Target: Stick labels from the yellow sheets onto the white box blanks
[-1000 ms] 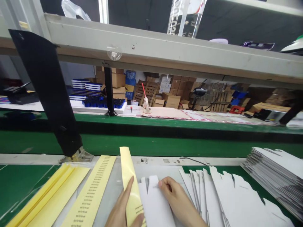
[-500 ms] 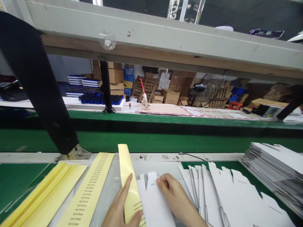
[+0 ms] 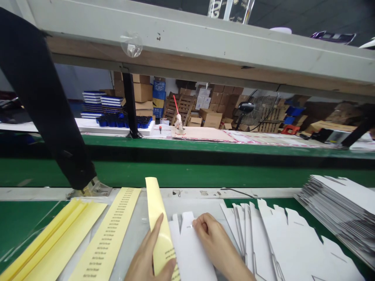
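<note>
The left hand (image 3: 149,253) is grasping one long yellow paper strip (image 3: 156,218), while the right hand (image 3: 215,242) is pinching one white die-cut card (image 3: 190,249).

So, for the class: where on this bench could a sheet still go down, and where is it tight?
There is room on the green mat left of the folded yellow sheets, and on the pale bench surface behind the white card blank. It is crowded at the left hand, holding the yellow strip, the right hand, and the fanned white blanks.

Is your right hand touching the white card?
Touching: the head view shows the right hand with its fingertips resting on the white die-cut card.
</note>
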Action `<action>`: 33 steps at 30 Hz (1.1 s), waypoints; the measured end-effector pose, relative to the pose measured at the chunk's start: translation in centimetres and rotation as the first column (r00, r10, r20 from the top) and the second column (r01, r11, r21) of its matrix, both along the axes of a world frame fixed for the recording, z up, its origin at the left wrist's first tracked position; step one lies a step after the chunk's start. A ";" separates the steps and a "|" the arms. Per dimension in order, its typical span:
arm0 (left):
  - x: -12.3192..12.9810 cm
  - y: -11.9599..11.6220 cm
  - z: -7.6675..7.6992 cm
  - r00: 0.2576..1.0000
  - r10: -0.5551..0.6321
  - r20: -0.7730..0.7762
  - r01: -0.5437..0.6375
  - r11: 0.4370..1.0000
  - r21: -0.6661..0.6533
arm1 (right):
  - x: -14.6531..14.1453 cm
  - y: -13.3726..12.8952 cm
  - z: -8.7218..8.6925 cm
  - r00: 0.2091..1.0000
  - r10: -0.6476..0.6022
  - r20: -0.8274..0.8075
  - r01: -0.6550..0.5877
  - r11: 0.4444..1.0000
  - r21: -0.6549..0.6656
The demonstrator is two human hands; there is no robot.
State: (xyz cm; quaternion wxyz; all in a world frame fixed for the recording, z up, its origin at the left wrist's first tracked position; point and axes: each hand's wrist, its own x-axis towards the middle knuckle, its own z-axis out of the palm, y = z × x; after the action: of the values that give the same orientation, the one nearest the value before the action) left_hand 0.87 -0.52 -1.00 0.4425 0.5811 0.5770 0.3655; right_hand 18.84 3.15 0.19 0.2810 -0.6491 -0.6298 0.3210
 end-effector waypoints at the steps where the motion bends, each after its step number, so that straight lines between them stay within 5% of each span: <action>1: 0.0 0.0 -0.1 1.000 0.002 -0.006 -0.002 1.000 0.002 | -0.1 0.0 0.0 1.000 -0.004 0.027 0.003 1.000 0.009; 5: 0.0 0.0 -0.4 1.000 0.001 -0.015 -0.001 1.000 0.018 | 0.0 0.1 0.1 0.980 -0.020 0.196 0.008 0.998 0.061; 12: -0.1 0.0 -0.3 0.997 0.007 -0.074 -0.007 1.000 0.002 | 0.6 0.0 1.3 0.945 -0.060 0.322 0.080 0.996 -0.048; 17: 0.0 -0.1 -0.3 0.996 0.008 -0.091 -0.004 0.999 0.042 | -0.7 0.2 1.3 0.920 0.049 0.388 -0.015 0.996 -0.089; 27: 0.1 -0.2 -0.5 0.999 -0.031 0.027 0.029 0.995 0.096 | 0.0 -0.8 1.5 0.967 0.022 0.254 -0.004 0.997 -0.074; 33: 0.3 -1.1 1.9 0.982 0.053 0.180 -0.070 0.993 0.090 | 0.5 -0.7 1.7 1.000 0.011 -0.014 -0.012 1.000 -0.017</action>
State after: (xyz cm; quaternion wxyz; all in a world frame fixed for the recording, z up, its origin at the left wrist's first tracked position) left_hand 1.21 -1.57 0.95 0.4522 0.5486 0.5349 0.4565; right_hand 19.34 2.46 1.87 0.2780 -0.6455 -0.6289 0.3324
